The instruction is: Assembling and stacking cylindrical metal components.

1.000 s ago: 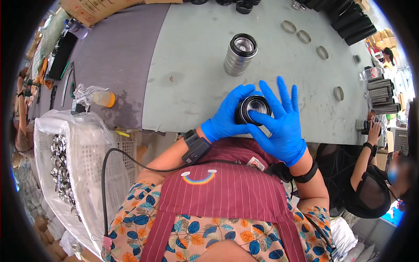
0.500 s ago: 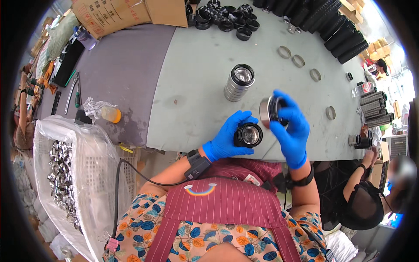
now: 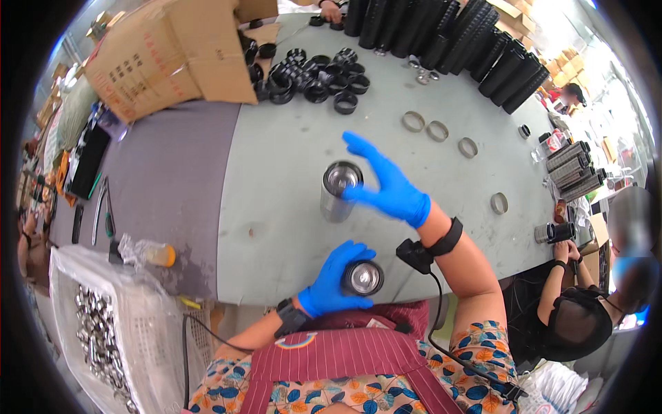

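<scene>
Close to the table's near edge, my left hand [image 3: 326,281] is closed around a short round cylinder [image 3: 363,277] with a dark rim and a shiny silver inside. Farther out stands an upright metal cylinder [image 3: 336,207] with a black ring at its top. My right hand [image 3: 389,188] is stretched over that cylinder's right side, fingers spread, with nothing visible in it. Its thumb overlaps the top rim; whether it touches cannot be told. Both hands wear blue gloves.
Several loose black rings [image 3: 314,76] lie beside a cardboard box [image 3: 162,62]. Metal bands [image 3: 438,131] are scattered on the right half of the table [image 3: 276,145]. Black tubes [image 3: 441,34] stand at the back. A lined crate [image 3: 131,276] holds metal pieces. A co-worker [image 3: 569,314] sits at right.
My right hand has moved left and outward to the standing cylinder; the banded black ring it held has left its fingers. My left hand keeps its cylinder. The view has tilted toward the far table.
</scene>
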A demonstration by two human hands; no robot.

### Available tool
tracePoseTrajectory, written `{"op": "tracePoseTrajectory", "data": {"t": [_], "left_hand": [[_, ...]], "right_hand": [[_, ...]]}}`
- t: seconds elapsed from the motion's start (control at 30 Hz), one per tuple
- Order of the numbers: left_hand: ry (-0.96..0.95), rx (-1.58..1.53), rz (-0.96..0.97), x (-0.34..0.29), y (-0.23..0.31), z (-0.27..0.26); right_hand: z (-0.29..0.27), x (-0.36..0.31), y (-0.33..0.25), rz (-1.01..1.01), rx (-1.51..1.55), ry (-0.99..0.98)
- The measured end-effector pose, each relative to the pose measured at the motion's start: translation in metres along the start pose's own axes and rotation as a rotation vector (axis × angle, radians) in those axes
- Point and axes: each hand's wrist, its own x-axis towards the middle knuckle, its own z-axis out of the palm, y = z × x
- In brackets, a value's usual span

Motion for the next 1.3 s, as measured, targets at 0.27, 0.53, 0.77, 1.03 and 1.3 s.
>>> {"op": "tracePoseTrajectory", "data": {"t": [0.27,0.53,0.77,1.03,1.3], "left_hand": [[0.026,-0.32,-0.153,0.0,0.003,0.0],[-0.038,-0.23,-0.174,0.001,-0.007,-0.005],[0.056,-0.278,-0.123,0.004,-0.001,0.001],[0.194,-0.038,0.081,0.0,-0.002,0.002],[0.559,0.279,0.016,-0.008,0.018,-0.003]], "right_hand": [[-0.134,0.075,0.14,0.283,-1.384,-0.188],[-0.144,0.096,0.176,0.493,-1.403,-0.596],[-0.128,0.053,0.133,0.242,-0.903,-0.102],[-0.042,-0.102,-0.007,0.069,0.283,0.216],[0.027,-0.18,-0.036,-0.03,0.167,0.447]]}}
